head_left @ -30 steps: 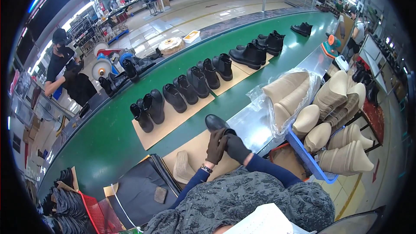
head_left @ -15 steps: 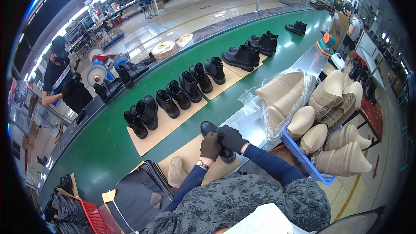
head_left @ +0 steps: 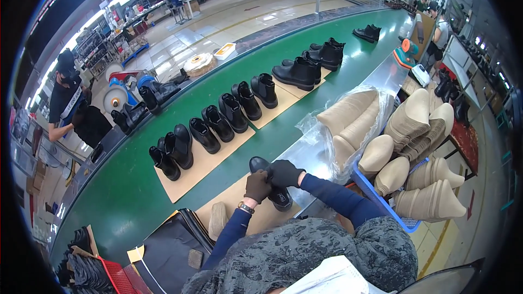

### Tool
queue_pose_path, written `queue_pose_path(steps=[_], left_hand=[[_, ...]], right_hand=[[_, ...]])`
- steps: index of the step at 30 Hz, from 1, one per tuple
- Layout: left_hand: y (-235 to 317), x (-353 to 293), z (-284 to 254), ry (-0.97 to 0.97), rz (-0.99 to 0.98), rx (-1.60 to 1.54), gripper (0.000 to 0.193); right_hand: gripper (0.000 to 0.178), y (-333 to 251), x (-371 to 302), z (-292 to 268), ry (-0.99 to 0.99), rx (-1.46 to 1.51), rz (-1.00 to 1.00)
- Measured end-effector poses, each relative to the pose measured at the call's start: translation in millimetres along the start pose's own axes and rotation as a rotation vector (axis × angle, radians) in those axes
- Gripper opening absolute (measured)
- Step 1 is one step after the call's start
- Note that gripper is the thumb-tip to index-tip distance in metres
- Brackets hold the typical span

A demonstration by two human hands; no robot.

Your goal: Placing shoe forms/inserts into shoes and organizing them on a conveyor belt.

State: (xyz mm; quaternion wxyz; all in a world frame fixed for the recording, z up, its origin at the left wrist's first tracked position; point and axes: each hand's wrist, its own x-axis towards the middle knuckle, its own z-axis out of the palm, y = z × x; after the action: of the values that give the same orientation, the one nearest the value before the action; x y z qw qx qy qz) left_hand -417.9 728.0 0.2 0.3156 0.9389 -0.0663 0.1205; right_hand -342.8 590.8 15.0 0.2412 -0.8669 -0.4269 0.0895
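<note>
In front of me a black ankle boot (head_left: 280,198) rests on a tan cardboard sheet, its toe pointing away from me. Dark gloves cover both hands. My left hand (head_left: 257,185) is closed on the boot's left side, with a watch on that wrist. From the right, my right hand (head_left: 285,173) grips the boot's upper near the ankle opening. The fingertips meet over the middle of the boot, and what they pinch there is hidden. Left of the boot stands a small stack of beige insoles (head_left: 218,220).
Black boots (head_left: 219,123) stand in a row on cardboard along the green belt (head_left: 125,196). A blue basket (head_left: 381,198) of beige insoles (head_left: 409,120) is at right, beside a plastic bag of more (head_left: 354,114). Black sheets (head_left: 174,245) and a red basket (head_left: 115,276) lie left. A co-worker (head_left: 71,98) stands across.
My left hand has shifted slightly toward me and left on the boot, and more of the boot's opening shows. The insole stack appears a little further left; the view has shifted slightly.
</note>
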Motion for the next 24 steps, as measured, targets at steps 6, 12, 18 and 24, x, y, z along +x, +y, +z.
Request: queue_pose_path(steps=[6,12,18,24], left_hand=[[1.8,-2.3,2.9,-0.004,-0.005,0.006,0.013],[3.3,-18.7,12.4,0.032,-0.210,0.099,0.015],[-3.8,-11.7,13.0,0.021,-0.106,0.026,0.016],[-0.2,-13.7,12.6,0.008,-0.191,0.098,0.021]], right_hand=[[0.017,-12.8,-3.8,-6.0,0.016,-0.073,0.000],[0.020,-19.5,-7.5,1.9,0.083,0.003,-0.057],[0.024,-6.7,10.2,-16.5,-0.118,0.044,-0.101],[0.038,-3.7,3.8,0.7,-0.061,-0.020,-0.069]])
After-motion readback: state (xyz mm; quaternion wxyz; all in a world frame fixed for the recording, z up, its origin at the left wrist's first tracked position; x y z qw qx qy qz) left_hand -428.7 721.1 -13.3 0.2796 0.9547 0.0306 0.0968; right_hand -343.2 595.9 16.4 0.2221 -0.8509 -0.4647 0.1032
